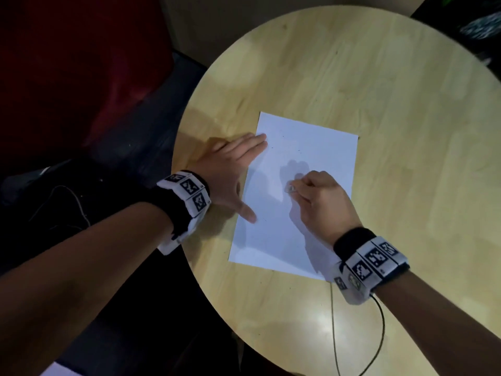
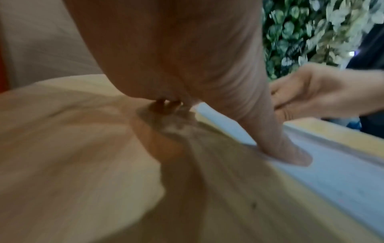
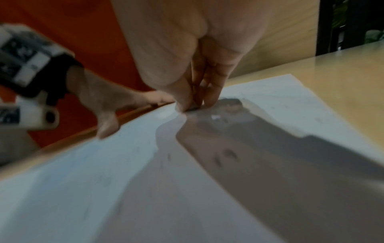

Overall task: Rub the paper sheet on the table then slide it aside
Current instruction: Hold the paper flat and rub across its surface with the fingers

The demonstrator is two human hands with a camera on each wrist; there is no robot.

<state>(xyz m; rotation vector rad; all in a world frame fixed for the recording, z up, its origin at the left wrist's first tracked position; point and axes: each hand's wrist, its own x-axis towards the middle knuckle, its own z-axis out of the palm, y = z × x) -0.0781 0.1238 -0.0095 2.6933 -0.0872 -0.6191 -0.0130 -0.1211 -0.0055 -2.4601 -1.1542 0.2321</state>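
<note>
I see the paper sheet [image 1: 295,191] lying flat on the round wooden desk [image 1: 393,131], a little left of the desk's middle and turned slightly askew to its near rim. My left hand [image 1: 230,169] lies flat with its fingers straight and close together; the fingertips [image 1: 260,139] reach onto the sheet's left edge near the far corner, while the thumb [image 1: 248,213] is spread out to the side and presses on the same edge lower down. The palm itself rests on bare wood just beside the paper. From the left wrist view the thumb [image 2: 290,152] plainly sits on the paper's border. My right hand [image 1: 320,202] is over the middle of the sheet, fingers curled in, thumb and fingertips pinching a small pale object [image 1: 289,188] that touches the paper; I cannot tell what it is, as it is tiny and blurred. In the right wrist view the pinching fingertips [image 3: 209,98] meet right at the paper's surface, with the hand's shadow falling across the sheet toward me. Each wrist carries a black band with white blocks of black-and-white markers [image 1: 191,194]. A thin dark cable [image 1: 379,329] runs from the right wristband [image 1: 371,264] across the near part of the desk.
</note>
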